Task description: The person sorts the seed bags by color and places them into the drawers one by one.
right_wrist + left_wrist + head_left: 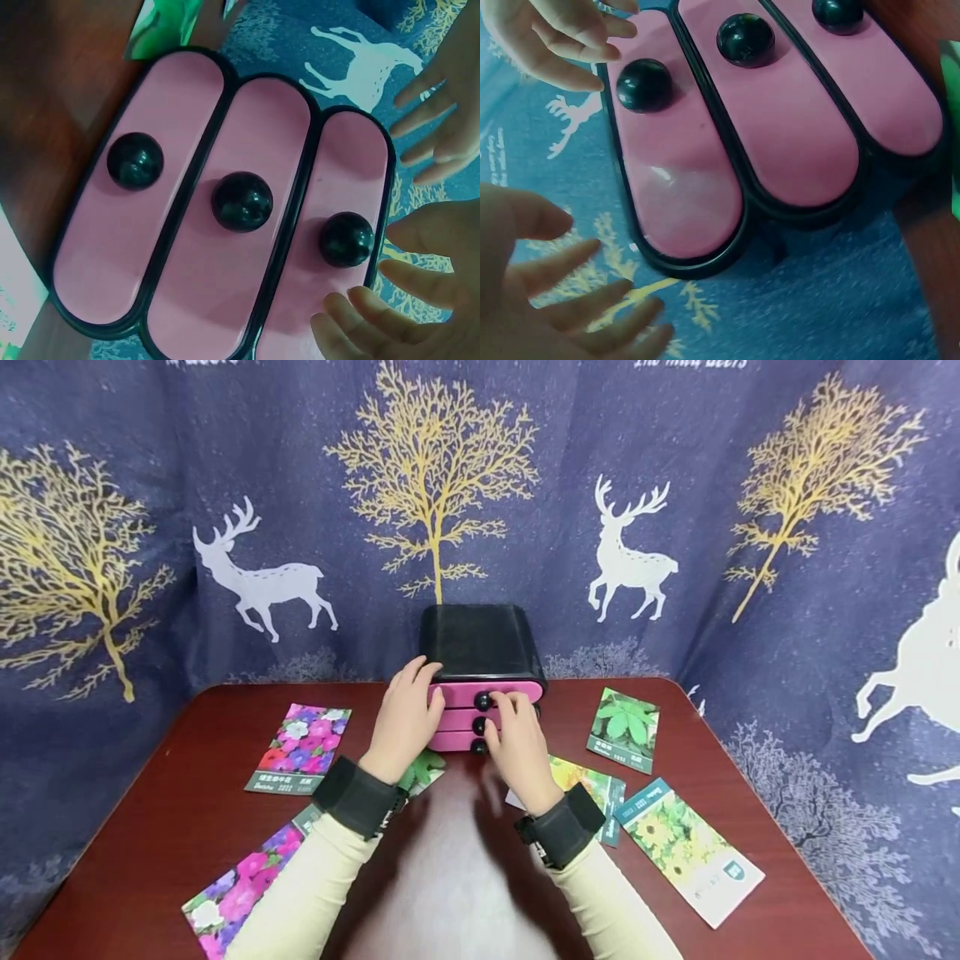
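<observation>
The drawer cabinet (483,642), glossy black with three rounded pink fronts (251,142) and a black ball knob (242,202) on each, is set at the rear of the bench (465,893). Released fingers are seen in both grips, the left grip (405,718) spread near its upper left edge, the right grip (521,747) loosely bent near the top knob. The reddish-brown bench is strewn with plant-printed packets (307,743) and backed by a dark blue curtain (487,552) patterned with white deer (273,585) and golden trees (433,477).
</observation>
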`<state>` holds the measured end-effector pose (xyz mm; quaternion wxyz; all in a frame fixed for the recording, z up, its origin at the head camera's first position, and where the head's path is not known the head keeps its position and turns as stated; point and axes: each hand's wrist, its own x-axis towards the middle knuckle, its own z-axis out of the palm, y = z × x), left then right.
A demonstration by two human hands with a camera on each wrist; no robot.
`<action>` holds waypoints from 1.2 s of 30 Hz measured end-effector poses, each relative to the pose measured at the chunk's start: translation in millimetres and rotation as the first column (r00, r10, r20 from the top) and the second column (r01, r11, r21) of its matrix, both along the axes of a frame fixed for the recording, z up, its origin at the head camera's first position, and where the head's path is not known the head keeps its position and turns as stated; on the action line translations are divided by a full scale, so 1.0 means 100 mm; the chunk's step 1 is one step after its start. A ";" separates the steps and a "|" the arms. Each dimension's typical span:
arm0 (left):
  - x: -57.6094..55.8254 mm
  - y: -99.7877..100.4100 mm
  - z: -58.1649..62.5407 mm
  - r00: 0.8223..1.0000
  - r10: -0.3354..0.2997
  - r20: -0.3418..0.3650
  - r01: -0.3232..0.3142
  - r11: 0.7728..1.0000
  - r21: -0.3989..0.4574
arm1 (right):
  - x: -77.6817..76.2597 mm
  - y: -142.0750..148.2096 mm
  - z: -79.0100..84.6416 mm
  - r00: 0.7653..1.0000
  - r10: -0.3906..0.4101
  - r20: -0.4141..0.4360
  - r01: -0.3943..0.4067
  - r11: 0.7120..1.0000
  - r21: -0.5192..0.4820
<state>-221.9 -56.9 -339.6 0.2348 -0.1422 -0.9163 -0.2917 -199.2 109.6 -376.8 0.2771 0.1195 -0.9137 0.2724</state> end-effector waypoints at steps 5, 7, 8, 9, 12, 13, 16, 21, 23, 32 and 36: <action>-0.10 0.02 -0.13 0.998 -0.047 0.051 0.047 0.999 0.013 | -0.06 -0.07 -0.09 1.000 0.014 -0.004 -0.014 1.000 -0.016; -0.12 0.03 -0.17 0.998 -0.040 0.055 0.040 0.999 0.003 | -0.08 -0.09 -0.12 1.000 0.021 -0.017 -0.022 0.999 -0.028; -0.13 0.03 -0.18 0.998 -0.034 0.055 0.034 0.999 0.000 | -0.09 -0.10 -0.14 1.000 0.020 -0.016 -0.020 0.999 -0.030; -0.13 0.03 -0.19 0.998 -0.028 0.056 0.028 1.000 -0.001 | -0.09 -0.12 -0.15 1.000 0.022 -0.020 -0.022 0.999 -0.033; -0.13 0.02 -0.22 0.998 -0.018 0.059 0.017 1.000 0.005 | -0.09 -0.14 -0.20 1.000 0.020 -0.021 -0.021 0.999 -0.047; -0.13 0.02 -0.22 0.998 -0.019 0.064 0.018 1.000 0.013 | -0.09 -0.15 -0.21 1.000 0.013 -0.023 -0.014 0.999 -0.050; -0.13 0.01 -0.23 0.996 -0.034 0.082 0.030 0.998 0.048 | -0.06 -0.15 -0.22 0.999 -0.010 -0.031 0.007 0.998 -0.070; -0.14 -0.01 -0.20 0.994 -0.053 0.094 0.041 0.991 0.126 | 0.00 -0.15 -0.19 0.999 -0.018 -0.039 0.015 0.996 -0.083; -0.15 -0.02 -0.18 0.993 -0.053 0.101 0.039 0.990 0.138 | 0.03 -0.15 -0.17 0.999 -0.013 -0.035 0.010 0.996 -0.083; -0.22 -0.06 -0.15 0.988 -0.089 0.124 0.070 0.986 0.152 | 0.23 -0.15 -0.12 1.000 0.006 0.014 -0.005 0.993 -0.115; -0.22 -0.08 -0.10 0.983 -0.106 0.153 0.080 0.983 0.168 | 0.34 -0.17 -0.10 0.999 0.013 0.037 -0.008 0.992 -0.127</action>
